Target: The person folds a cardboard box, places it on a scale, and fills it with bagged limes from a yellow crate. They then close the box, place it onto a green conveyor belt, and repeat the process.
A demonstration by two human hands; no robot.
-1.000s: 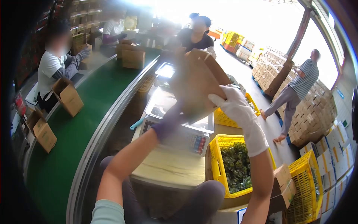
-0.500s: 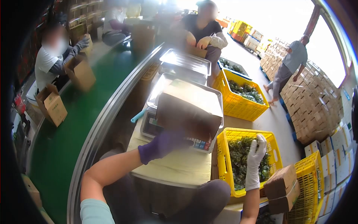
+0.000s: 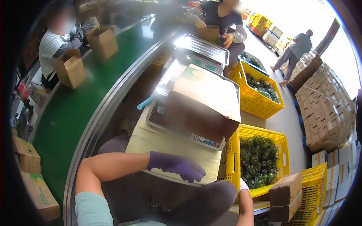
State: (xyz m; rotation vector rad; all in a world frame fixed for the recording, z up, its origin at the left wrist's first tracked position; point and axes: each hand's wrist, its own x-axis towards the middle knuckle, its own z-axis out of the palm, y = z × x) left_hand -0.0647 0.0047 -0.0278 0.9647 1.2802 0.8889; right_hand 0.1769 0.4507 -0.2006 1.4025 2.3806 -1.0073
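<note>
My left hand (image 3: 177, 166), in a purple glove, hovers over the front of the pale yellow table top (image 3: 147, 145) with its fingers stretched out and nothing in them. Behind it a cardboard box (image 3: 205, 94) lies on the metal pan of a digital scale (image 3: 160, 115). My right hand (image 3: 243, 184), in a white glove, is at the near left corner of a yellow crate (image 3: 284, 150). Its fingers are mostly hidden by the crate's edge. Dark green produce in clear wrapping (image 3: 258, 162) fills much of that crate.
A green conveyor (image 3: 113, 75) runs along the left, with open boxes (image 3: 71, 69) and a person (image 3: 54, 49) beyond. Another person (image 3: 217, 19) sits behind a second scale (image 3: 201, 49). Folded cardboard (image 3: 285, 196) lies right of my right hand. Someone (image 3: 299, 47) walks near stacked cartons (image 3: 326, 109).
My left hand has drawn back from the box and scale toward me. My right hand has dropped from above the produce to the crate's near corner. The whole view has shifted.
</note>
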